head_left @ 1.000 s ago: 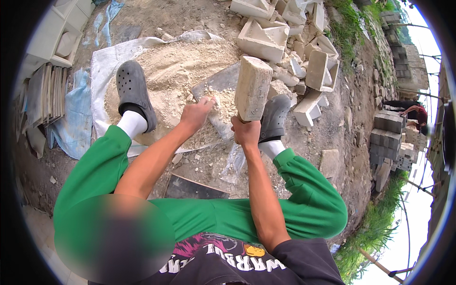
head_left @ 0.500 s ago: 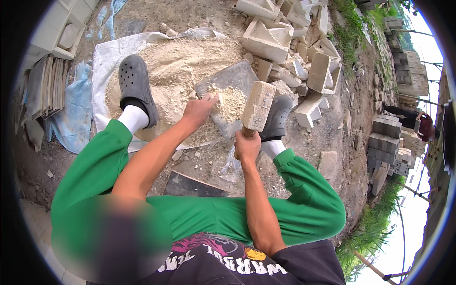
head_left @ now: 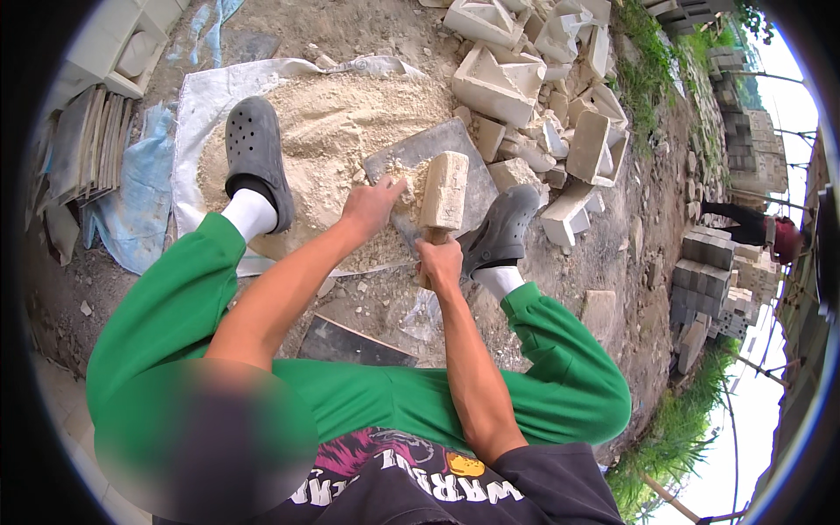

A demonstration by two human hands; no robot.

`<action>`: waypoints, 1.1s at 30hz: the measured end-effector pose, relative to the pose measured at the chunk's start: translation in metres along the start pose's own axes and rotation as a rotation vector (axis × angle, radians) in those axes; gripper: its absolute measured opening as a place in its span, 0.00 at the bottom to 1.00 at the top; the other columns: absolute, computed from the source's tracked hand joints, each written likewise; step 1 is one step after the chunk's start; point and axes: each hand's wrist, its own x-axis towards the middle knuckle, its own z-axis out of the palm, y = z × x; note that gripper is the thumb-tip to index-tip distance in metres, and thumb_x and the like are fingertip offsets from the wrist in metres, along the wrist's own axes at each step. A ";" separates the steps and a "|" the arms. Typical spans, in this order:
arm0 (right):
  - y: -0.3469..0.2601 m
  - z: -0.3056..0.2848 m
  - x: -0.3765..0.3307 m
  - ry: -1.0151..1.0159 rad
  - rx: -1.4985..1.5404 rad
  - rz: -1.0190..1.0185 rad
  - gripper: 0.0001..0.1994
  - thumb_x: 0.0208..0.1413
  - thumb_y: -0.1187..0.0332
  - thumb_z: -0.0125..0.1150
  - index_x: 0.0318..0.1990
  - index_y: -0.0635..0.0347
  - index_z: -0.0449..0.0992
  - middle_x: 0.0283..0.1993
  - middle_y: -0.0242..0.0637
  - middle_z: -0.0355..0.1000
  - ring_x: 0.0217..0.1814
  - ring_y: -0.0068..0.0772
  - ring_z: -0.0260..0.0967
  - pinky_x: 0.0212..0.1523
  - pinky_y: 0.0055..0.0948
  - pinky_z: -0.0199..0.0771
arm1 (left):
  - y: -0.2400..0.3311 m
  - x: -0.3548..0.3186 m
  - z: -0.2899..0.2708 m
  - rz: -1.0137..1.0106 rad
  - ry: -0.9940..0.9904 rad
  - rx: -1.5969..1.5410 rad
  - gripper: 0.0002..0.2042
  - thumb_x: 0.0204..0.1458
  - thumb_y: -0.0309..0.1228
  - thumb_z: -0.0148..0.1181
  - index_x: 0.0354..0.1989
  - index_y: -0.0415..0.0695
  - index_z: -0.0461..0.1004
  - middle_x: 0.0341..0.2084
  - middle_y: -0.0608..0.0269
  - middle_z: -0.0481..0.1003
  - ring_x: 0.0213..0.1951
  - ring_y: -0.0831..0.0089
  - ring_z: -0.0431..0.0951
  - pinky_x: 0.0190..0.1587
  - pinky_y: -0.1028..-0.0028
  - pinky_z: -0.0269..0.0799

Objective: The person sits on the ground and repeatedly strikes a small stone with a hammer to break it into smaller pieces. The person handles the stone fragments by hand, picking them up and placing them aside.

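My right hand point(head_left: 440, 262) is wrapped round the handle of a wooden mallet point(head_left: 444, 191). Its pale, dusty block head is over a flat grey slab point(head_left: 468, 144) and hides part of the crumbs there. My left hand point(head_left: 374, 207) is low at the slab's left edge, fingers loosely bent and slightly apart, beside pale crumbs point(head_left: 404, 179); I see nothing held in it. Under the slab and to its left, crushed pale rubble point(head_left: 315, 131) is spread over a white sheet point(head_left: 197, 114).
Broken pale hollow blocks point(head_left: 499, 83) are heaped at the far right. My grey clogs point(head_left: 254, 144) flank the slab. Stacked thin boards point(head_left: 87, 153) and blue plastic point(head_left: 140, 201) lie left. A dark board point(head_left: 350, 343) lies near me. Another person point(head_left: 783, 238) is at the far right.
The mallet has moved left and slightly down in my right hand, its head now covering much of the crumbs on the slab. My left hand has stayed almost in place.
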 end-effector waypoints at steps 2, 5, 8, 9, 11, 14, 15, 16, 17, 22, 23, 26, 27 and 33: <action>-0.024 -0.014 -0.006 -0.034 -0.043 0.000 0.13 0.45 0.68 0.65 0.36 0.69 0.75 0.24 0.39 0.75 0.18 0.31 0.74 0.21 0.31 0.75 | -0.002 -0.002 0.001 -0.001 0.006 -0.008 0.25 0.52 0.24 0.55 0.61 0.53 0.68 0.48 0.57 0.74 0.31 0.55 0.82 0.33 0.61 0.79; -0.038 -0.024 -0.021 -0.026 -0.027 -0.068 0.18 0.43 0.62 0.66 0.36 0.71 0.79 0.26 0.46 0.78 0.23 0.35 0.77 0.31 0.35 0.76 | -0.008 -0.003 0.013 0.018 0.079 0.025 0.23 0.53 0.25 0.55 0.60 0.53 0.69 0.48 0.58 0.74 0.31 0.55 0.81 0.33 0.60 0.79; -0.031 -0.021 -0.026 -0.014 -0.105 -0.124 0.18 0.44 0.62 0.65 0.36 0.70 0.80 0.26 0.50 0.78 0.23 0.39 0.78 0.34 0.35 0.77 | -0.010 -0.002 0.013 0.010 0.062 -0.024 0.22 0.53 0.26 0.55 0.59 0.53 0.69 0.48 0.58 0.74 0.31 0.55 0.81 0.33 0.60 0.79; -0.014 -0.014 -0.023 0.008 -0.116 -0.158 0.18 0.44 0.62 0.65 0.37 0.69 0.80 0.26 0.50 0.78 0.23 0.39 0.77 0.34 0.35 0.77 | -0.008 -0.001 0.009 0.017 0.050 -0.030 0.23 0.52 0.24 0.55 0.59 0.53 0.68 0.46 0.57 0.74 0.30 0.55 0.81 0.32 0.60 0.79; 0.037 0.005 0.006 0.025 -0.199 -0.069 0.18 0.43 0.62 0.65 0.40 0.65 0.80 0.24 0.48 0.77 0.23 0.40 0.77 0.32 0.35 0.77 | 0.001 0.003 0.003 0.046 0.021 -0.038 0.25 0.51 0.20 0.54 0.60 0.52 0.66 0.41 0.53 0.73 0.30 0.55 0.81 0.31 0.61 0.78; -0.016 -0.023 -0.006 -0.120 -0.156 0.058 0.18 0.42 0.62 0.65 0.40 0.64 0.80 0.24 0.44 0.77 0.23 0.37 0.77 0.31 0.34 0.78 | -0.008 -0.002 0.007 0.036 0.047 -0.027 0.25 0.51 0.21 0.55 0.60 0.52 0.67 0.40 0.54 0.74 0.30 0.55 0.81 0.31 0.61 0.78; -0.024 -0.030 -0.005 -0.114 -0.142 0.026 0.16 0.42 0.62 0.65 0.37 0.64 0.80 0.22 0.42 0.77 0.23 0.35 0.77 0.29 0.34 0.77 | -0.007 -0.003 0.010 0.042 0.067 -0.026 0.24 0.52 0.22 0.54 0.60 0.52 0.67 0.40 0.54 0.74 0.30 0.55 0.81 0.31 0.61 0.78; -0.033 -0.033 -0.005 -0.076 -0.110 -0.034 0.15 0.42 0.63 0.65 0.35 0.65 0.79 0.21 0.41 0.77 0.22 0.32 0.77 0.29 0.34 0.76 | -0.009 -0.003 0.011 0.043 0.087 -0.023 0.24 0.53 0.22 0.54 0.60 0.52 0.68 0.40 0.54 0.74 0.30 0.55 0.81 0.32 0.61 0.79; -0.041 -0.038 -0.008 -0.065 -0.095 -0.064 0.15 0.42 0.63 0.65 0.35 0.66 0.79 0.22 0.42 0.77 0.22 0.32 0.76 0.29 0.34 0.75 | -0.011 -0.005 0.012 0.043 0.108 -0.019 0.23 0.53 0.22 0.53 0.60 0.52 0.68 0.41 0.54 0.74 0.30 0.55 0.81 0.32 0.61 0.79; -0.022 -0.019 0.005 0.059 0.114 -0.339 0.18 0.43 0.63 0.67 0.38 0.69 0.78 0.30 0.49 0.79 0.31 0.39 0.79 0.35 0.36 0.76 | -0.002 -0.002 0.004 0.009 0.084 -0.076 0.21 0.55 0.23 0.50 0.59 0.52 0.69 0.42 0.56 0.75 0.33 0.54 0.81 0.34 0.59 0.79; -0.004 -0.011 0.010 0.050 0.020 -0.300 0.18 0.43 0.63 0.66 0.38 0.69 0.79 0.32 0.51 0.79 0.34 0.43 0.79 0.38 0.37 0.76 | 0.000 -0.002 0.000 0.006 0.058 -0.087 0.21 0.56 0.23 0.49 0.59 0.52 0.69 0.42 0.56 0.75 0.33 0.54 0.81 0.35 0.59 0.79; -0.002 -0.014 0.020 -0.128 -0.286 -0.020 0.19 0.41 0.61 0.64 0.37 0.67 0.80 0.32 0.54 0.79 0.37 0.51 0.79 0.41 0.41 0.76 | -0.003 0.000 0.008 -0.013 0.090 -0.046 0.20 0.55 0.22 0.49 0.57 0.51 0.70 0.43 0.57 0.76 0.35 0.54 0.82 0.36 0.58 0.79; -0.020 -0.025 0.020 -0.172 -0.325 0.029 0.19 0.40 0.60 0.64 0.36 0.67 0.81 0.31 0.54 0.78 0.36 0.51 0.79 0.41 0.41 0.76 | -0.007 -0.002 0.009 -0.001 0.129 -0.090 0.20 0.55 0.22 0.48 0.56 0.50 0.70 0.43 0.57 0.76 0.36 0.54 0.82 0.37 0.59 0.79; -0.061 -0.041 -0.008 -0.136 -0.133 -0.068 0.16 0.44 0.60 0.66 0.35 0.64 0.82 0.26 0.46 0.78 0.31 0.45 0.80 0.36 0.40 0.76 | -0.016 -0.003 0.023 -0.045 0.154 -0.094 0.14 0.55 0.29 0.55 0.51 0.49 0.72 0.44 0.59 0.77 0.35 0.53 0.80 0.36 0.56 0.76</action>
